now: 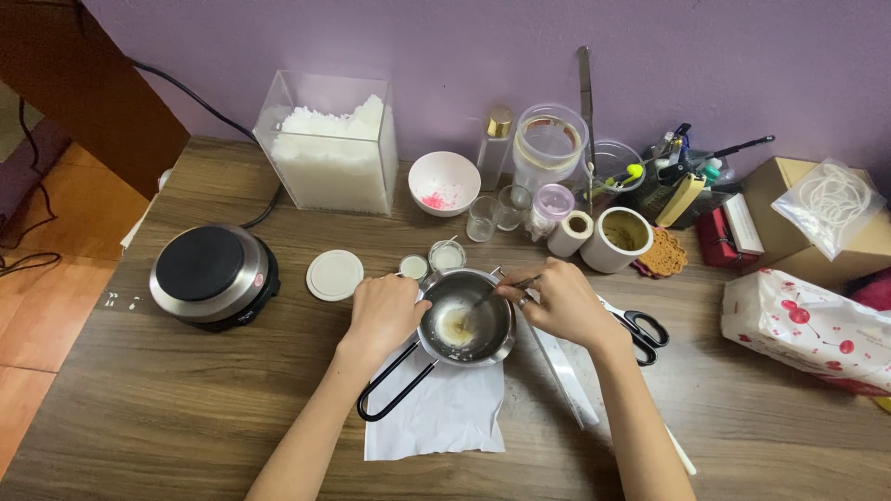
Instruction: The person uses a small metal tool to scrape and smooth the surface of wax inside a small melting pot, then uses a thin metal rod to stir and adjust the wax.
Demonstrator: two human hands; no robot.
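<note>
A small steel pot (486,341) with a black loop handle stands on a white paper sheet (444,416) at the table's middle. Its bottom holds a pale yellowish residue. My left hand (384,312) grips the pot's left rim. My right hand (558,302) pinches a thin metal stick (486,296) that reaches down into the pot. Just beyond the pot sit two small tins (446,255) filled with pale wax.
An electric hot plate (213,274) sits at the left, a clear box of white flakes (331,148) behind. A round white lid (334,275), a bowl with pink bits (444,182), cups, jars, scissors (640,329) and a tissue pack (806,325) crowd the back and right.
</note>
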